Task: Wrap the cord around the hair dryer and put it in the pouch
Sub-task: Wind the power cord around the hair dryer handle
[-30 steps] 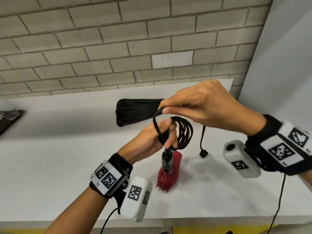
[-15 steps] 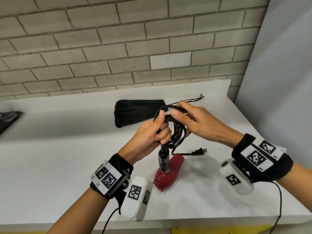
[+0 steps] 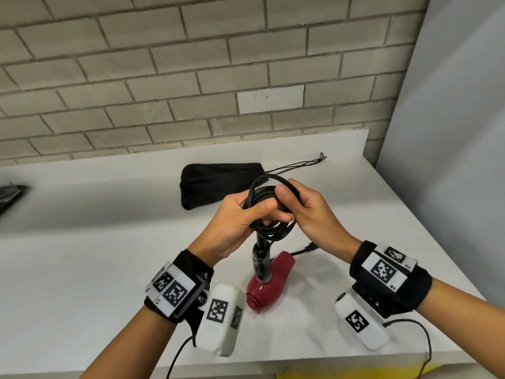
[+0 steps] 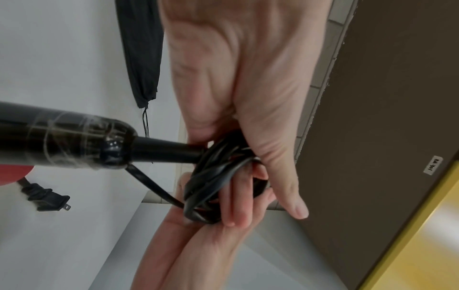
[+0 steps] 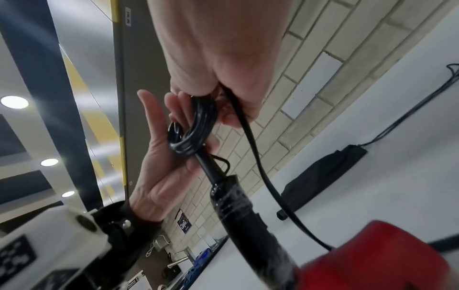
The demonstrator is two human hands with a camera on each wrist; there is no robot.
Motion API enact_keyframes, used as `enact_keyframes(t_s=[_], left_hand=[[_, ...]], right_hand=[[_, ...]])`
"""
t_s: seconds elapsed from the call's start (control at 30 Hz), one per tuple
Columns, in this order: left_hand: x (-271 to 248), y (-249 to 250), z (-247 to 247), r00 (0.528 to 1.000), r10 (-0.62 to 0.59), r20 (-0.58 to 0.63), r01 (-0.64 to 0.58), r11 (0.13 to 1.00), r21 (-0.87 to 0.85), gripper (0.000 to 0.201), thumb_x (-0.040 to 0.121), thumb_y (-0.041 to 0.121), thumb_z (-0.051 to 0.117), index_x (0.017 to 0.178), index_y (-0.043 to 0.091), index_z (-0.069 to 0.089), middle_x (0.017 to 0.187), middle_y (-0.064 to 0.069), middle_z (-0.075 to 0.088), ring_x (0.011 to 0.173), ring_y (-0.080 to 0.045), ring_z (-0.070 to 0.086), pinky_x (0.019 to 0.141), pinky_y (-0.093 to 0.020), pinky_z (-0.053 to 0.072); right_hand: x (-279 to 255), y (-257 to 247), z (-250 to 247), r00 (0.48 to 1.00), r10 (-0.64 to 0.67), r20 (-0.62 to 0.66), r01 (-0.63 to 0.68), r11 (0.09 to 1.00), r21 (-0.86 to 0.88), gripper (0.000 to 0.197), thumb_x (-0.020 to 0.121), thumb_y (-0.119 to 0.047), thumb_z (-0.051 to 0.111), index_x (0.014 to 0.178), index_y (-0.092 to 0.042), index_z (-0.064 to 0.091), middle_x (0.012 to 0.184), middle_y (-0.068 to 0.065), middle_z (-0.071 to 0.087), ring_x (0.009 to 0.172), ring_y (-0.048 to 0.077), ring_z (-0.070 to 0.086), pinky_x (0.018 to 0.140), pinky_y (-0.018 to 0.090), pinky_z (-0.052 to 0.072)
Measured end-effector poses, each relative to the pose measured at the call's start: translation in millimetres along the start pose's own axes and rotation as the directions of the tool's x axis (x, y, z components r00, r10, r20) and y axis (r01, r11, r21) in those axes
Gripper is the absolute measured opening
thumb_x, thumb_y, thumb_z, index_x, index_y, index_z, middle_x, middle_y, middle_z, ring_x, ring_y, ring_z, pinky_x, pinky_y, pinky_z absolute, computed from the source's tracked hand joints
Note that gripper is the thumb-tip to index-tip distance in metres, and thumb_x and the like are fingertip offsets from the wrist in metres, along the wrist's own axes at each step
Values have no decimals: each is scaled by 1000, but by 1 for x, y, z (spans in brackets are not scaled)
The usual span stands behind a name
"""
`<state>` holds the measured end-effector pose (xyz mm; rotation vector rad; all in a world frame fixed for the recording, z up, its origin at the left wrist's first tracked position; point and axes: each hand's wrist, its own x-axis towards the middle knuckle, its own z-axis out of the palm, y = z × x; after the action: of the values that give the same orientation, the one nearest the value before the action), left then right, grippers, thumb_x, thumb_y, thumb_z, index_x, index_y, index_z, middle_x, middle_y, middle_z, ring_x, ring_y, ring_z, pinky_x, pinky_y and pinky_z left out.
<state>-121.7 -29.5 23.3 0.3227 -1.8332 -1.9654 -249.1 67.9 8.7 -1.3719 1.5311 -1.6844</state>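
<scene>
The left hand [image 3: 232, 222] is curled around a bundle of black cord [image 3: 269, 212] at the top of the hair dryer's handle [image 3: 261, 262]. Its thumb lies across the front of the loops, and its fingers are tucked behind them. The right hand [image 3: 308, 214] is just beside it, touching the same bundle from the other side. Its thumb presses on the top of the coil and its fingers wrap around the back, pinching one loop that sticks up above the rest. In the left wrist view, the cord [image 4: 218, 180] goes round and round in a thick ring between both hands.

The hair dryer [image 3: 269, 283] hangs right under the hands, above the white counter [image 3: 82, 269]. Its black handle stands almost straight up and down, with the top end in the left hand. The red body is at the bottom, and it lies slanted, with the round back end low and toward the person and the other end higher and toward the right. The pictures do not show whether the red part touches the counter.

A short piece of cord runs down from the coil to the plug [image 4: 47, 198], which rests on the counter near the red body.

The black pouch [image 3: 218, 184] lies flat on the counter behind the hands, near the brick wall [image 3: 191, 77]. Its thin drawstring [image 3: 300, 166] trails off to the right.
</scene>
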Motion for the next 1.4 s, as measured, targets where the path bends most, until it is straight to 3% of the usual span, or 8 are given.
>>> enact_keyframes(t_s=[0.13,0.33,0.53,0.67,1.0,1.17,1.3,1.4], left_hand=[[2,5,4,1000,-28,-10,28,999,-26,21,80,17,66,95,2,65,76,-13,75,58,-14,57,74,-34,42],[5,9,5,997,-65,35,68,994,-90,21,77,19,66,94,6,68,79,-15,75,79,-27,73,68,-27,56],[7,5,3,997,-57,55,65,985,-159,39,72,42,68,76,3,65,54,2,63,53,-13,64,56,-22,52],[12,5,11,996,-67,54,74,985,-155,55,80,57,39,83,2,46,38,12,37,40,-5,37,51,-18,39],[16,15,9,981,-189,-49,171,951,-256,59,83,67,40,50,18,35,35,8,18,32,-8,20,41,-21,26],[12,18,10,978,-187,-96,158,956,-248,56,80,59,54,51,18,27,39,7,14,34,-9,13,42,-25,14],[11,20,13,981,-194,-25,185,963,-196,53,87,55,45,53,16,32,41,7,13,35,-10,14,44,-26,14],[15,19,14,982,-191,2,189,965,-182,44,94,37,37,56,15,38,40,9,19,36,-9,18,44,-25,20]], right_hand=[[-4,3,3,999,28,15,-30,989,147,33,92,-38,47,96,-7,57,82,13,58,72,12,67,71,23,53],[4,1,-3,998,31,56,-42,978,205,22,85,-44,51,84,-35,70,80,-5,63,81,13,58,81,31,46],[11,3,-2,997,42,68,-54,983,174,39,83,-60,56,83,-21,62,74,14,49,70,28,45,73,52,40],[16,-2,-1,1000,14,10,-15,995,103,28,86,-49,53,72,-27,62,65,-3,53,65,13,48,67,25,42],[21,-21,-2,997,-51,55,56,994,-94,26,83,-48,51,60,-42,62,54,-12,50,54,5,45,56,16,38],[24,-24,-38,972,52,229,-13,986,-169,30,95,-34,45,75,-14,56,52,1,51,41,14,47,41,21,41],[33,-44,-73,975,-143,170,210,845,-491,25,90,-32,58,71,-18,65,47,-10,49,43,5,37,48,12,29],[40,-69,-88,951,-288,111,281,658,-699,36,85,-51,56,75,-19,70,52,-6,60,47,13,46,50,27,37]])
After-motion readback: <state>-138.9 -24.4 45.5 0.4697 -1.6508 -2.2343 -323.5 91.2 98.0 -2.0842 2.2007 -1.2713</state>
